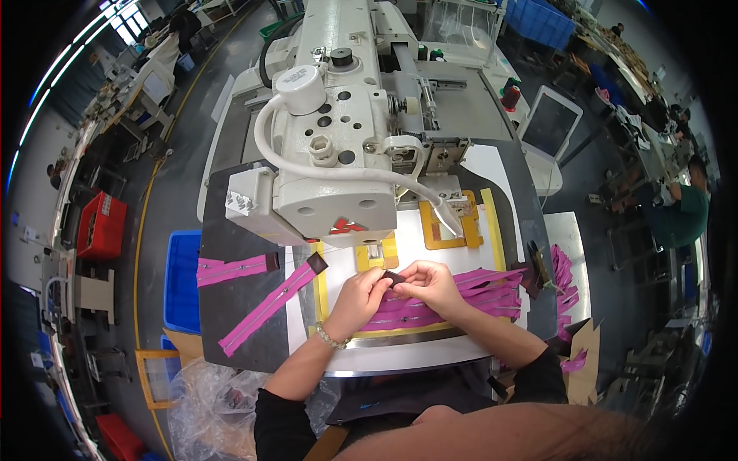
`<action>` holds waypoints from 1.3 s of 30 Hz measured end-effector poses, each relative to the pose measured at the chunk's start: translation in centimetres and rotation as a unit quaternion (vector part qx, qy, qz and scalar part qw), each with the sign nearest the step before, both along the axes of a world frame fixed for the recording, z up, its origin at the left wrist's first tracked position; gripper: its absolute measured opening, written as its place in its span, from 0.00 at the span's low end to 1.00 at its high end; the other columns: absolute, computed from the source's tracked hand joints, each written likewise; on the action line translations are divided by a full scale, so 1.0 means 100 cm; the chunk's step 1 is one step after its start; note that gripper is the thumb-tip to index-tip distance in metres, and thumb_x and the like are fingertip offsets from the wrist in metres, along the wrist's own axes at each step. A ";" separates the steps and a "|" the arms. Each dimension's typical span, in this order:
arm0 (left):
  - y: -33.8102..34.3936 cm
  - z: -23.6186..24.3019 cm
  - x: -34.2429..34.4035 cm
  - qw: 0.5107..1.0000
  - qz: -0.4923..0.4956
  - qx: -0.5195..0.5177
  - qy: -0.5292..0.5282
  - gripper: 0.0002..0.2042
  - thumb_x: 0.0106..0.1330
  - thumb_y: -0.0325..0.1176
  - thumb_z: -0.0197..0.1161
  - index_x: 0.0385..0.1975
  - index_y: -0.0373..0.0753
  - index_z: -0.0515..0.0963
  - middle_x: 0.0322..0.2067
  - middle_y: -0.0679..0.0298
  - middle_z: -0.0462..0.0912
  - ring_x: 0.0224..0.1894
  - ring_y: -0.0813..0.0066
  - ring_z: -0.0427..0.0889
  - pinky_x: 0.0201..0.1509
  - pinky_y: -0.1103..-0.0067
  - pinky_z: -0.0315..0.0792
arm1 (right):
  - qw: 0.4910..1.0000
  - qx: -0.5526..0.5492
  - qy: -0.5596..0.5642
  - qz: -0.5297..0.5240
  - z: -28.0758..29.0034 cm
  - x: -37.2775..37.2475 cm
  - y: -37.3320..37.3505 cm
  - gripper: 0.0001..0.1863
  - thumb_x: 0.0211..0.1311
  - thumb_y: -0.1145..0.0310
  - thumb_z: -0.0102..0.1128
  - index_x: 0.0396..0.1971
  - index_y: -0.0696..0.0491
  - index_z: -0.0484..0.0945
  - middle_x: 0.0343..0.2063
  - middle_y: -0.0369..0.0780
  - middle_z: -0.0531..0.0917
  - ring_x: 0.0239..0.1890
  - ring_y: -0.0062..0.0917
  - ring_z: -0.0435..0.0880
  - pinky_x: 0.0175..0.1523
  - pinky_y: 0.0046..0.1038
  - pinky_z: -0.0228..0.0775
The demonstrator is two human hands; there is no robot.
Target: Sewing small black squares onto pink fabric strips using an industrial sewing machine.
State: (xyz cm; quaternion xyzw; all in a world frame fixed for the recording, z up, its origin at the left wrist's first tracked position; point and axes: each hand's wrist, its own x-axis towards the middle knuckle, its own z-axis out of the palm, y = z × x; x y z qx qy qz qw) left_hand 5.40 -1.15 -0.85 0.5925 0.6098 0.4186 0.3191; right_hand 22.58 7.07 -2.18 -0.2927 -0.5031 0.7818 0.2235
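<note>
My left hand (363, 300) and my right hand (432, 287) meet at the front of a white industrial sewing machine (330, 146). Their fingertips pinch a small dark brown tab (394, 277) between them. Whether a zipper hangs from this tab is hidden by the fingers. Under my right hand and wrist lies a bunch of pink zippers (488, 296) with silvery teeth, spread sideways over the white work plate. To the left, a pink zipper with a dark end tab (269, 309) lies slantwise, and shorter pink zipper pieces (234, 270) lie beyond it.
Just beyond my hands is a yellow clamp frame (377, 253) under the machine head. A second yellow frame (450, 223) sits to its right. A screen panel (550, 123) stands at the right. Blue bins (181, 280) and clear plastic bags (211, 411) are at the left.
</note>
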 end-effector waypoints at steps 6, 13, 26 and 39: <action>-0.001 -0.001 0.001 1.000 0.002 0.012 0.015 0.08 0.64 0.29 0.57 0.27 0.32 0.68 0.21 0.51 0.73 0.26 0.52 0.74 0.29 0.66 0.66 | 1.000 0.003 -0.002 0.000 -0.001 0.000 -0.001 0.09 0.57 0.79 0.63 0.37 0.64 0.76 0.33 0.43 0.84 0.36 0.19 0.84 0.43 0.18 0.78; -0.002 -0.002 0.001 1.000 0.004 0.010 0.028 0.07 0.64 0.29 0.57 0.27 0.32 0.69 0.21 0.51 0.73 0.26 0.53 0.74 0.30 0.66 0.66 | 1.000 -0.001 0.011 -0.003 -0.001 0.001 -0.002 0.08 0.58 0.78 0.63 0.36 0.64 0.77 0.32 0.43 0.84 0.36 0.19 0.84 0.43 0.18 0.78; 0.000 0.000 0.001 0.999 0.006 0.024 0.041 0.07 0.63 0.28 0.58 0.27 0.32 0.70 0.22 0.52 0.74 0.26 0.53 0.75 0.31 0.67 0.68 | 1.000 -0.003 0.013 -0.006 0.000 0.000 -0.001 0.07 0.59 0.78 0.63 0.36 0.63 0.77 0.32 0.42 0.84 0.35 0.18 0.84 0.42 0.18 0.78; -0.002 -0.003 0.000 0.998 -0.006 0.050 0.045 0.05 0.64 0.27 0.57 0.29 0.32 0.73 0.21 0.55 0.74 0.22 0.64 0.73 0.27 0.74 0.66 | 1.000 -0.003 0.005 0.003 0.000 0.002 -0.002 0.06 0.59 0.78 0.62 0.35 0.63 0.76 0.33 0.42 0.84 0.36 0.22 0.85 0.43 0.21 0.79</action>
